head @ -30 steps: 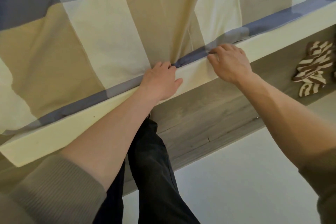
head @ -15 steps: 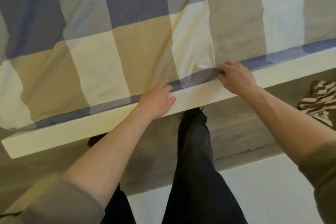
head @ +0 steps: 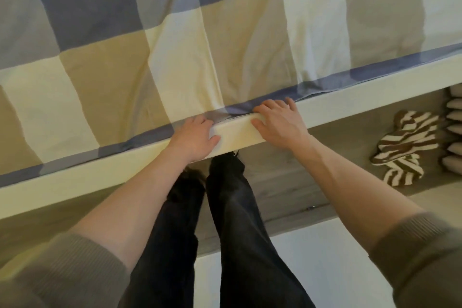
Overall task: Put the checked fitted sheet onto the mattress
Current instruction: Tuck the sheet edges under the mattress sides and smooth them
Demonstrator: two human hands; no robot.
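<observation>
The checked fitted sheet (head: 175, 45), in blue, tan and cream squares, lies over the top of the cream mattress (head: 100, 172). Its blue hem runs along the mattress's near upper edge, and the mattress side below it is bare. My left hand (head: 195, 137) grips the hem at that edge, fingers curled on the cloth and thumb on the mattress side. Close to its right, my right hand (head: 277, 122) holds the hem too, fingers spread on the blue strip and thumb against the side. Creases fan up the sheet from between the hands.
Grey wooden boards (head: 287, 182) show under the mattress. A brown-and-white striped cloth (head: 405, 147) lies on them at the right, next to a stack of pale cushions (head: 453, 132). My legs in dark trousers (head: 225, 232) stand against the bed on a white floor (head: 325, 257).
My hands have come closer together along the mattress edge, the right one sliding left on the hem. The view has pulled back and more of the sheet shows.
</observation>
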